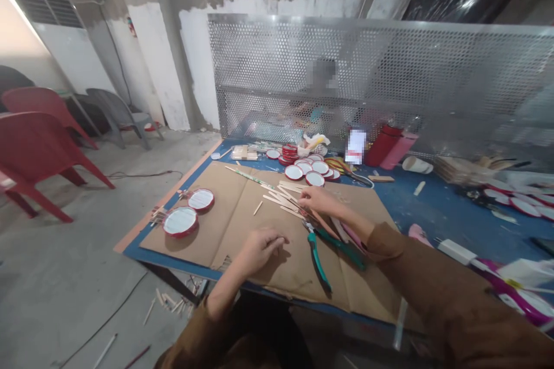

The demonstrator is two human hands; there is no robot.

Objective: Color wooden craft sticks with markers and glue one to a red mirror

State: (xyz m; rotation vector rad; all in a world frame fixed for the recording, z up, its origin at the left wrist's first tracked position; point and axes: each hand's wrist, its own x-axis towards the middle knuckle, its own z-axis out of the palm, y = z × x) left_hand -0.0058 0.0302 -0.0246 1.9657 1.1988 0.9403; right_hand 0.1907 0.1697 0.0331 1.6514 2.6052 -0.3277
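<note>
My right hand is at the right end of a loose pile of flat wooden sticks, its fingers bent down; what they hold, if anything, is too small to tell. Over the brown cardboard, my left hand has its fingers curled together, and their grip is hidden. Green-handled pliers lie open between my hands and my right forearm. Two round red-rimmed pieces with white faces and wooden sticks attached rest on the cardboard's left side. One short stick lies apart from the pile.
White discs are grouped at the back, near a phone, a red bottle and a paper cup. A perforated metal screen stands behind the blue table. A magenta tool lies at right.
</note>
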